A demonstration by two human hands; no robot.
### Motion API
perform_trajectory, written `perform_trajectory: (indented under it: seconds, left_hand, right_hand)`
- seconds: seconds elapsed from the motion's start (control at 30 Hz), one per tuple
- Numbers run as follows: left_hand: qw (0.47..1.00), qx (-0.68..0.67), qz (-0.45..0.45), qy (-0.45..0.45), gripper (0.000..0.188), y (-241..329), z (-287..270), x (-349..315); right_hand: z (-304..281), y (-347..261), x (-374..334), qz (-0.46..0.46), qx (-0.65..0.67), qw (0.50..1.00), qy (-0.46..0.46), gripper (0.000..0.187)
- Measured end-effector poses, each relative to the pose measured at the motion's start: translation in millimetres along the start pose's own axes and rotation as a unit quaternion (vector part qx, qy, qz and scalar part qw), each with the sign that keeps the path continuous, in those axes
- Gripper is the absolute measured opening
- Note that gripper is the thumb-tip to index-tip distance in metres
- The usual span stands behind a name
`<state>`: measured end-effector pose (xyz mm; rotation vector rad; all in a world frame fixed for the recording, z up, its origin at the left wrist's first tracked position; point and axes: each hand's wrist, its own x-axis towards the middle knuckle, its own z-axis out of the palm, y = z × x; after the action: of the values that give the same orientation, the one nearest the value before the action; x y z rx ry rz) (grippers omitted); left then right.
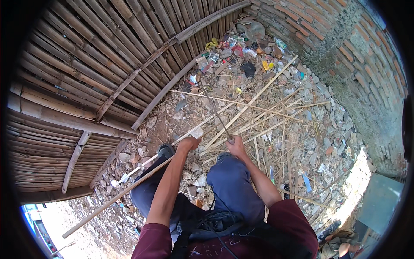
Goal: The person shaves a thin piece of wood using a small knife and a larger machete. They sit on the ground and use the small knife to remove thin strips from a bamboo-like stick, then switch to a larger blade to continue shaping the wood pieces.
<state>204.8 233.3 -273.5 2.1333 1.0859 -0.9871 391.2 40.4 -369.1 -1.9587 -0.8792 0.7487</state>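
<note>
My left hand [189, 143] is closed around a long bamboo strip [116, 197], which slants from the lower left up past my left knee. In my right hand [236, 146] is the handle of a long, narrow, dark blade [218, 114], a machete by its look. The blade points up and away to the left, near the far end of the held strip. Beneath both hands, several split bamboo strips [258, 101] lie crossed on the rubble. A paler strip [148, 161] passes by my left shoe.
A bamboo slat wall [99, 64] stands on the left and a brick wall [345, 56] on the right. Litter [241, 49] is heaped in the far corner. Stones and dry straw cover the ground [310, 151]. At the lower right, another person's hand [344, 249] shows near a grey sheet [380, 203].
</note>
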Motion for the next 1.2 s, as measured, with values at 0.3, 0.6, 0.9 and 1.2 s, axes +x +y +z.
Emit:
perform_trajectory:
  seconds: [0.3,0.6,0.9,1.2]
  left_hand:
    - [0.998,0.033,0.043,-0.038,0.068,-1,-3,0]
    - [1.000,0.018,-0.012,0.010,0.061,-14,26,34]
    - [0.999,0.042,0.021,0.010,0.053,-5,11,8]
    - [0.999,0.046,0.015,0.001,0.060,-38,34,48]
  right_hand:
    - [-8,62,16,0.182,-0.160,0.958,-0.155,0.032]
    - [45,82,-2,0.246,0.073,0.954,-0.153,0.020]
    - [0,-18,-3,0.045,-0.059,0.996,-0.056,0.035]
    - [-1,33,8,0.201,-0.215,0.944,-0.146,0.044]
